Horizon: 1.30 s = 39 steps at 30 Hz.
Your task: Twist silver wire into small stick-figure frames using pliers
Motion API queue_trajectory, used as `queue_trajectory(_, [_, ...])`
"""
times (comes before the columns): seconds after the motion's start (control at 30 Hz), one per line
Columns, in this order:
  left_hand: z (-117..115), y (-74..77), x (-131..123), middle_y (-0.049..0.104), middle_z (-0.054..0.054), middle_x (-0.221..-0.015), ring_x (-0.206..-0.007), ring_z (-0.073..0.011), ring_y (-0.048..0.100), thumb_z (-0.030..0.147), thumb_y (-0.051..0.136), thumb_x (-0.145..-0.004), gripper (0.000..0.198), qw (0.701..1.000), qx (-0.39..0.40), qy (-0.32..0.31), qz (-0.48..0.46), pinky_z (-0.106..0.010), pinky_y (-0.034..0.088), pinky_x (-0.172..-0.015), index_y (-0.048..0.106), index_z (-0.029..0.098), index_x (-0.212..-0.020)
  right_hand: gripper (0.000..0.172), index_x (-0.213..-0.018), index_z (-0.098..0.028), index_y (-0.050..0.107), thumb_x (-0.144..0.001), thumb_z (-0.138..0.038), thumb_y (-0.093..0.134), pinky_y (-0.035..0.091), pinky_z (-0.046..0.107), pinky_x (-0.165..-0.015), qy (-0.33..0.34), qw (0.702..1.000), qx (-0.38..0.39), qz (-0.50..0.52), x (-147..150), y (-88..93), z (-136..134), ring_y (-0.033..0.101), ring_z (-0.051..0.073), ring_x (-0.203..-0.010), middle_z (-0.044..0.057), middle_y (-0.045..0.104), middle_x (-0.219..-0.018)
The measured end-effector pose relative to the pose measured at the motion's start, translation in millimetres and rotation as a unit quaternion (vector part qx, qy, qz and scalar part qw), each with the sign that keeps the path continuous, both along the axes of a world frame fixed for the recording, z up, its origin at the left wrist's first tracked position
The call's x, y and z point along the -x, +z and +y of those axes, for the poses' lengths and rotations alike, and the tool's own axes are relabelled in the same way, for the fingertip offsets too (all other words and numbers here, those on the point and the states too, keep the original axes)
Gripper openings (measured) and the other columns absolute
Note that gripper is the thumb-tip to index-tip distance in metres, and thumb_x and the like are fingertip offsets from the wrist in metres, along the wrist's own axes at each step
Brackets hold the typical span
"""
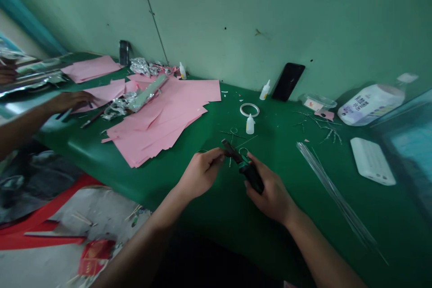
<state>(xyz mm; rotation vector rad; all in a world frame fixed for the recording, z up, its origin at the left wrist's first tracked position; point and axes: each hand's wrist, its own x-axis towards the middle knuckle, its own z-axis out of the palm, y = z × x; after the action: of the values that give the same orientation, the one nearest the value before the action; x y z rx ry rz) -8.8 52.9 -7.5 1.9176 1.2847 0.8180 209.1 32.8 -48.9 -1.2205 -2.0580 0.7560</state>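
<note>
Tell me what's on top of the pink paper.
A foil-wrapped strip and crumpled foil lie on the pink paper; whatever is under them is covered and can't be seen.

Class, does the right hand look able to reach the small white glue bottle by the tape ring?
Probably yes: the right hand is near the white glue bottle, with only thin wire between, but it holds pliers.

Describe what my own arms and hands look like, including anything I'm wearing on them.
The left hand and right hand are bare, with no gloves, rings or watch visible. The forearms are bare too, with no sleeve in view.
</note>
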Motion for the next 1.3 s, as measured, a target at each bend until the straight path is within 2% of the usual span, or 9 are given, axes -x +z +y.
queue_trajectory(0.1, [-1, 2.1, -2, 0.036, 0.005, -0.058, -0.051, -0.0088, 0.029, 0.022, 0.04, -0.096, 0.024, 1.0, -0.003, -0.003, 0.006, -0.025, 0.023, -0.05, 0.063, 0.015, -0.101, 0.064, -0.145, -0.019, 0.031, -0.084, -0.011, 0.047, 0.053, 0.044, -0.085, 0.038, 0.999, -0.006, -0.006, 0, 1.7, -1, 0.059, 0.025, -0.102, 0.014, 0.056, -0.118])
queue_trajectory(0.23, [0, 3.6, -4, 0.033, 0.006, -0.056, -0.05, -0.0088, 0.027, 0.022, 0.041, -0.096, 0.023, 1.0, -0.009, -0.007, 0.016, -0.026, 0.022, -0.05, 0.063, 0.016, -0.097, 0.072, -0.151, -0.017, 0.023, -0.083, -0.01, 0.045, 0.054, 0.047, -0.083, 0.042, 0.999, 0.012, -0.012, -2, 2.4, -2, 0.059, 0.026, -0.1, 0.016, 0.053, -0.121])
queue_trajectory(0.5, [0, 5.5, -7, 0.033, 0.006, -0.055, -0.049, -0.009, 0.027, 0.023, 0.041, -0.095, 0.022, 0.999, -0.011, -0.004, 0.03, -0.026, 0.021, -0.049, 0.062, 0.017, -0.096, 0.076, -0.155, -0.018, 0.012, -0.085, -0.012, 0.042, 0.048, 0.056, -0.094, 0.038, 0.997, -0.041, -0.048, -4, 4.7, -3, 0.049, 0.034, -0.125, 0.019, 0.051, -0.134])
queue_trajectory(0.8, [1, 10.3, -9, 0.035, 0.006, -0.058, -0.05, -0.0091, 0.029, 0.025, 0.04, -0.096, 0.022, 0.999, 0.0, 0.001, 0.034, -0.025, 0.022, -0.048, 0.061, 0.017, -0.093, 0.071, -0.155, -0.017, 0.013, -0.088, -0.015, 0.039, 0.051, 0.051, -0.091, 0.045, 0.998, -0.011, -0.045, -3, 9.4, -4, 0.055, 0.031, -0.12, 0.018, 0.056, -0.132])
queue_trajectory(0.93, [2, 10.6, -9, 0.036, 0.005, -0.056, -0.049, -0.0093, 0.03, 0.023, 0.041, -0.094, 0.021, 0.998, -0.017, 0.005, 0.056, -0.026, 0.022, -0.049, 0.062, 0.017, -0.092, 0.071, -0.154, -0.02, 0.016, -0.088, -0.013, 0.04, 0.053, 0.046, -0.086, 0.045, 0.999, -0.008, -0.026, -4, 8.6, -4, 0.058, 0.029, -0.115, 0.018, 0.051, -0.138])
queue_trajectory(1.03, [4, 11.8, -11, 0.038, 0.005, -0.054, -0.049, -0.01, 0.031, 0.022, 0.042, -0.093, 0.021, 0.996, -0.029, 0.017, 0.085, -0.026, 0.023, -0.05, 0.062, 0.018, -0.089, 0.068, -0.152, -0.021, 0.021, -0.088, -0.015, 0.042, 0.054, 0.042, -0.079, 0.033, 0.999, -0.006, -0.017, -2, 6.1, -3, 0.064, 0.025, -0.097, 0.016, 0.059, -0.125])
queue_trajectory(1.13, [7, 12.9, -13, 0.04, 0.004, -0.054, -0.049, -0.0106, 0.033, 0.022, 0.042, -0.092, 0.021, 0.992, -0.033, 0.027, 0.119, -0.026, 0.023, -0.05, 0.063, 0.019, -0.088, 0.06, -0.146, -0.017, 0.033, -0.09, -0.029, 0.051, 0.054, 0.041, -0.075, -0.022, 1.0, 0.0, -0.019, 3, 4.7, -1, 0.065, 0.024, -0.087, 0.013, 0.065, -0.107])
queue_trajectory(1.23, [9, 13.3, -16, 0.048, 0.003, -0.057, -0.049, -0.0114, 0.038, 0.022, 0.041, -0.092, 0.023, 0.988, -0.047, 0.038, 0.144, -0.025, 0.024, -0.051, 0.064, 0.02, -0.092, 0.041, -0.123, -0.017, 0.053, -0.09, -0.041, 0.055, 0.052, 0.037, -0.073, -0.047, 0.999, 0.017, -0.009, 7, 8.2, -1, 0.064, 0.024, -0.086, 0.011, 0.065, -0.098])
queue_trajectory(1.3, [9, 14.1, -18, 0.052, 0.001, -0.058, -0.05, -0.0124, 0.043, 0.023, 0.041, -0.092, 0.024, 0.984, -0.061, 0.046, 0.163, -0.026, 0.026, -0.052, 0.065, 0.021, -0.092, 0.031, -0.11, -0.018, 0.056, -0.094, -0.042, 0.049, 0.049, 0.034, -0.07, -0.034, 0.999, 0.024, 0.004, 8, 13.2, -3, 0.063, 0.022, -0.084, 0.009, 0.064, -0.094])
